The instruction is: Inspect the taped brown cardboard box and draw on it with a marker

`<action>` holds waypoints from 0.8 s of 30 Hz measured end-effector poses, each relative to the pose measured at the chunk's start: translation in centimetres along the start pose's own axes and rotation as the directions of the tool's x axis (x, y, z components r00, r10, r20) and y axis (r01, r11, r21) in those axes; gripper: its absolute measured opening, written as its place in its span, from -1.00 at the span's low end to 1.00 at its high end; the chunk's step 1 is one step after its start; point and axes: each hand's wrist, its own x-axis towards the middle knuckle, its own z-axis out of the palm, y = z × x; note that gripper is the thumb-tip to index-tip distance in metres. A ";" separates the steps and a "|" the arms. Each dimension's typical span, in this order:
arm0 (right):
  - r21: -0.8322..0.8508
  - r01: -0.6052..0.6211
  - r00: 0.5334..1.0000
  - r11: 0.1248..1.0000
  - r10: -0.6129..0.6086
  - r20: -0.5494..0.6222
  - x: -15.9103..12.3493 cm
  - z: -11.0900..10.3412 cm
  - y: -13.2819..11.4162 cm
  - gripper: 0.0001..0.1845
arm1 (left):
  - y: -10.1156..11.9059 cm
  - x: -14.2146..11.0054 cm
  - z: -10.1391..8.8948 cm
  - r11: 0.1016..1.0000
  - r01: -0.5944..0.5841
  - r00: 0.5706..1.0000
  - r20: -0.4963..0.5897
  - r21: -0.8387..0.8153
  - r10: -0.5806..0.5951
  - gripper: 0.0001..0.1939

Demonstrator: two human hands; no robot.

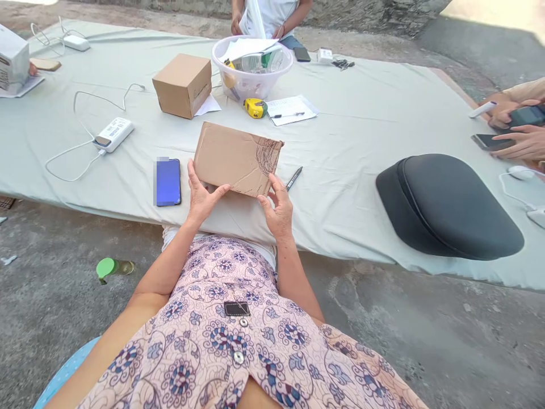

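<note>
Her left hand [200,196] and right hand [277,207] grip the near edge of a flat cardboard box [237,159], tilting it up off the cloth-covered table [361,136] (pen scribbles mark one corner). She seems mid-inspection; turning it further would call for a firmer pinch. A phone [168,182] lies just left, a pen [294,178] right.

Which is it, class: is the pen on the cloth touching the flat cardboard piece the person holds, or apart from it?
Apart. The head view shows a strip of cloth between the pen and the right edge of the cardboard piece.
</note>
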 end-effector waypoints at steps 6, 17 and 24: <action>-0.003 0.021 1.000 1.000 -0.021 -0.005 -0.3 0.1 -0.7 -0.48 | 0.5 0.1 -0.1 0.994 -0.026 1.000 0.010 0.108 0.025 -0.01; 0.042 -0.001 1.000 0.999 0.000 0.024 -1.5 2.7 -3.3 -0.56 | 0.8 -1.3 1.9 0.963 -0.196 0.955 0.261 0.186 0.143 -0.33; 0.082 0.026 0.990 0.996 -0.037 0.138 -1.3 2.6 -3.4 -0.55 | 1.5 -1.7 1.8 0.932 -0.230 0.950 0.274 0.280 0.152 -0.37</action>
